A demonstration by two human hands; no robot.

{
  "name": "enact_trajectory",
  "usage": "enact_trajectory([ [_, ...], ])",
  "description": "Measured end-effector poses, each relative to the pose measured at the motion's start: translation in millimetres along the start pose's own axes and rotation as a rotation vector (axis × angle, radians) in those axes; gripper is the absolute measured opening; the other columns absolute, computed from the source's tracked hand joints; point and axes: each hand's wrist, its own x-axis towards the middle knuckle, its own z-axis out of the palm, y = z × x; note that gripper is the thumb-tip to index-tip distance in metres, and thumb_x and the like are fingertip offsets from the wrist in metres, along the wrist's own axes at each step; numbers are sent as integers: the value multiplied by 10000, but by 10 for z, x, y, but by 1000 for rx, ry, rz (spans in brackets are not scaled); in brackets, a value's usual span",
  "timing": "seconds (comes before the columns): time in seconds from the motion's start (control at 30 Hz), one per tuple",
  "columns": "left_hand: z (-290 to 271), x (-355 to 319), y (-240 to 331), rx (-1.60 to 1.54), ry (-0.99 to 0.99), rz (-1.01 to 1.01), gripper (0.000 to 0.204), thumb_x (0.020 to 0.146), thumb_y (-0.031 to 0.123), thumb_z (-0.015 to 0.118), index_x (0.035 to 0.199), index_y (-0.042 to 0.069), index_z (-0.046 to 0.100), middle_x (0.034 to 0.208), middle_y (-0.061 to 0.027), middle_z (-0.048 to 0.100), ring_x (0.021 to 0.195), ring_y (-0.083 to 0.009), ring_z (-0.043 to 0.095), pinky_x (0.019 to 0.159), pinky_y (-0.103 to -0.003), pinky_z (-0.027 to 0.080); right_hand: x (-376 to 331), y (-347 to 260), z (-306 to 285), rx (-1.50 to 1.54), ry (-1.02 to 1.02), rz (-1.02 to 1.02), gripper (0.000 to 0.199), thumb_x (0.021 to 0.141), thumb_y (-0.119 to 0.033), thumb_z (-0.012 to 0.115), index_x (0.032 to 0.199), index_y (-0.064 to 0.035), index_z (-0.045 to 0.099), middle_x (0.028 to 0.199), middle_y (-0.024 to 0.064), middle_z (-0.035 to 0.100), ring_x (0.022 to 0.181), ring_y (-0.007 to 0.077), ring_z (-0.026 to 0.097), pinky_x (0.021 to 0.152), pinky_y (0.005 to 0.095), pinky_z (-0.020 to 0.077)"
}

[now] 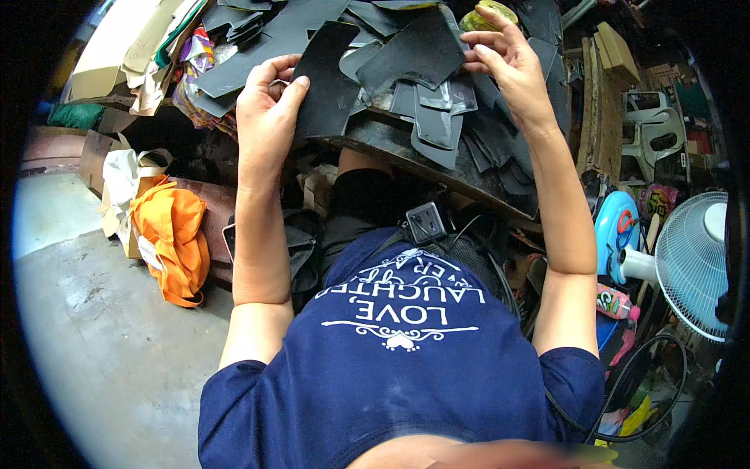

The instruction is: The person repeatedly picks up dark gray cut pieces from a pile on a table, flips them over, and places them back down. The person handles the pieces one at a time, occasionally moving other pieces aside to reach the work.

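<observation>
We work above a heap of flat black sheets (488,148).
Our left hand (267,102) pinches a long, curved-edged black sheet (323,86) over the dark bench's (383,141) edge; our right hand (509,66), fingers spread, is at the edge of a broad, angular black sheet (418,51); we cannot tell whether it grips.

We count two hands (269,109) (512,74), one fan (691,262), one orange bag (172,234), one pink bottle (615,302) and over ten black sheets (324,90).
</observation>
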Motion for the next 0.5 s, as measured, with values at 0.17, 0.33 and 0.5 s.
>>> enact_trajectory([
  [0.17, 22, 182, -59, 146, -80, 63, 307, 876, 32, 635, 1183, 22, 640, 914, 5, 592, 748, -53, 530, 710, -207, 459, -102, -22, -106, -273, 13, -149, 460, 985, -51, 502, 1437, -77, 426, 1186, 143, 626, 993, 182, 649, 838, 295, 555],
  [0.33, 48, 217, -59, 775, -15, 236, 379, 829, 127, 694, 1200, 88, 633, 942, -59, 647, 852, -180, 599, 778, -336, 508, -346, -74, -153, -406, 5, 64, 487, 972, -119, 560, 1441, -113, 431, 925, 74, 686, 778, 95, 627, 660, 215, 513],
  [0.5, 189, 194, 64, 1243, 82, 398, 389, 825, 215, 711, 1200, 138, 638, 1084, -96, 636, 1028, -312, 557, 885, -408, 482, -419, 17, -11, -396, 44, 151, 612, 893, -139, 664, 1449, -137, 409, 740, 34, 666, 622, 74, 608, 544, 225, 488],
])
